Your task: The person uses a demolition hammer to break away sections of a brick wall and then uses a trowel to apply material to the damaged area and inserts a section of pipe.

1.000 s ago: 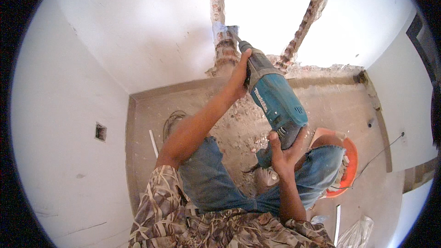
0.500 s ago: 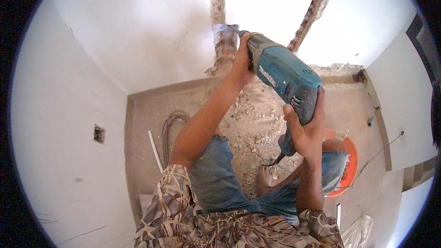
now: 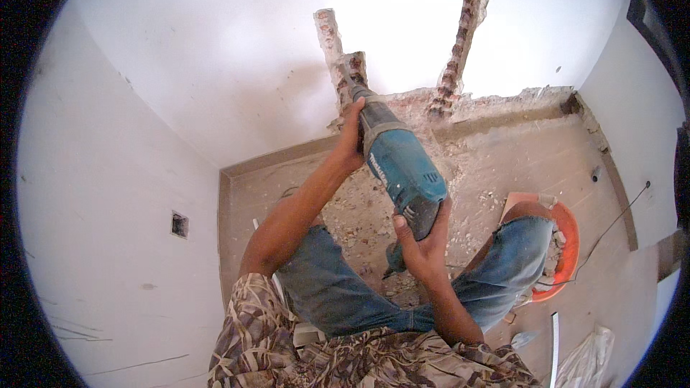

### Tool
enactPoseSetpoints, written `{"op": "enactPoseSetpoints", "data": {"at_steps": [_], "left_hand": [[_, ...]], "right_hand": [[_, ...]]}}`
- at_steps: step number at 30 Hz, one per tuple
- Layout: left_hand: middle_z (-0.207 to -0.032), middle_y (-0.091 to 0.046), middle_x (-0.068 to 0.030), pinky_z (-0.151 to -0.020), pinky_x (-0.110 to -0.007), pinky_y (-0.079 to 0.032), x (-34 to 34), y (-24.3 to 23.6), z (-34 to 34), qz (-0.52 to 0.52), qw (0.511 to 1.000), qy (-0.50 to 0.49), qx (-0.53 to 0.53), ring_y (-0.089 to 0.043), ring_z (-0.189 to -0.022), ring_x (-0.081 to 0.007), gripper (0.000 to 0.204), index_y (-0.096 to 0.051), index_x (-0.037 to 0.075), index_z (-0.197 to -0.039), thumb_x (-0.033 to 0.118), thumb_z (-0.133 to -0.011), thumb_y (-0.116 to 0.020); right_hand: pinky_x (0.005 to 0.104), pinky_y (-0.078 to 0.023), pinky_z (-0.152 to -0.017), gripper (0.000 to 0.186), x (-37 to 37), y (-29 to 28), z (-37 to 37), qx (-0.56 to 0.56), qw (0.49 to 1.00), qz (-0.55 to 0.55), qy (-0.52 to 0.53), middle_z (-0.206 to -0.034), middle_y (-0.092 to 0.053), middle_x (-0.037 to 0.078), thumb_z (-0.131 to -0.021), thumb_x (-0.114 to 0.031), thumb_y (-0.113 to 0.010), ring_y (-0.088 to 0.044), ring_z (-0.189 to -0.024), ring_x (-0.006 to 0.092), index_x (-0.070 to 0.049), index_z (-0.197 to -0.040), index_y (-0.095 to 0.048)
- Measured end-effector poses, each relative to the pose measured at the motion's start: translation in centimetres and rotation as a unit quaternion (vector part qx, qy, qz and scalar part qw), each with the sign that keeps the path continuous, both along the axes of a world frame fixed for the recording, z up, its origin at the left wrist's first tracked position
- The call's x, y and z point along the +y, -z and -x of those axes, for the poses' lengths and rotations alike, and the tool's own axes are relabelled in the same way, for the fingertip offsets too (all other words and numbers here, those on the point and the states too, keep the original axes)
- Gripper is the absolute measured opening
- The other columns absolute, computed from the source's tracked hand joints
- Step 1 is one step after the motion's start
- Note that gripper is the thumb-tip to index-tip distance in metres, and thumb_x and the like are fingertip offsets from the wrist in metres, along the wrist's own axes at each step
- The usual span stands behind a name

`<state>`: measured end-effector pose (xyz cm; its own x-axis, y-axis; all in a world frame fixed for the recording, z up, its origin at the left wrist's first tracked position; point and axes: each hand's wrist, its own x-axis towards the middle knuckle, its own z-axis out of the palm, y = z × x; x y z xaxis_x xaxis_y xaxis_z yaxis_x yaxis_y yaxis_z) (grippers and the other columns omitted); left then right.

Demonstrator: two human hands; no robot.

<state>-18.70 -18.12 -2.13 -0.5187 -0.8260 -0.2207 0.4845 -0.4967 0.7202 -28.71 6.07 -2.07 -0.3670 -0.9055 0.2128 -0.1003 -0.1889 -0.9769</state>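
A teal and black rotary hammer drill (image 3: 407, 165) is held in both hands, its front tilted up toward the wall. Near the chuck, my left hand (image 3: 352, 129) wraps round the dark front part of the body. My right hand (image 3: 425, 244) grips the rear handle, thumb along its side. The bit points into a rough vertical channel (image 3: 338, 61) cut in the white wall, where brick shows; whether its tip touches is hard to make out. A second chased channel (image 3: 458, 36) runs up the wall further right.
Broken rubble (image 3: 359, 223) covers the floor between my knees. By my right knee stands an orange tub (image 3: 570, 251) with debris in it. A cable (image 3: 611, 226) runs to the right wall. A white strip (image 3: 554, 345) and clear plastic sheeting (image 3: 586, 363) lie at the lower right.
The drill has swung left and down in view, now pointing more steeply up the channel, and both hands have moved with it. The view has shifted, showing more of the tub.
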Motion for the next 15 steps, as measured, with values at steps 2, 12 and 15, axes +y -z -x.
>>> {"op": "enactPoseSetpoints", "data": {"at_steps": [2,12,15], "left_hand": [[-0.111,-0.063,-0.0152,-0.095,-0.047,-0.051,-0.4,0.7,-1.0,0.008,1.000,0.014,0.005,-0.063,-0.105,-0.0292,0.068,-0.053,0.005,-0.124,0.063,-0.089,-0.055],[-0.101,-0.067,-0.0109,-0.084,-0.044,-0.057,-1.1,1.9,-4.3,0.065,0.997,0.031,-0.017,-0.068,-0.092,-0.0248,0.066,-0.058,0.008,-0.117,0.067,-0.089,-0.048],[-0.095,-0.067,-0.0109,-0.077,-0.042,-0.059,-1.8,3.1,-5.3,0.046,0.998,0.042,0.015,-0.069,-0.085,-0.0245,0.066,-0.059,0.009,-0.113,0.068,-0.088,-0.047]], "right_hand": [[0.0422,-0.034,-0.110,0.088,-0.2,0.5,-0.8,0.005,1.000,-0.014,-0.002,-0.141,-0.041,0.026,-0.085,-0.025,-0.072,-0.043,-0.132,0.0350,0.005,-0.149,-0.019],[0.0444,-0.038,-0.105,0.087,-1.0,0.3,-4.2,0.116,0.992,-0.010,-0.045,-0.133,-0.047,0.029,-0.083,-0.019,-0.073,-0.050,-0.123,0.0381,0.007,-0.147,-0.020],[0.0480,-0.040,-0.102,0.087,-1.2,0.3,-4.7,0.175,0.982,-0.019,-0.062,-0.129,-0.050,0.031,-0.083,-0.021,-0.073,-0.054,-0.117,0.0421,0.007,-0.146,-0.021]]}}
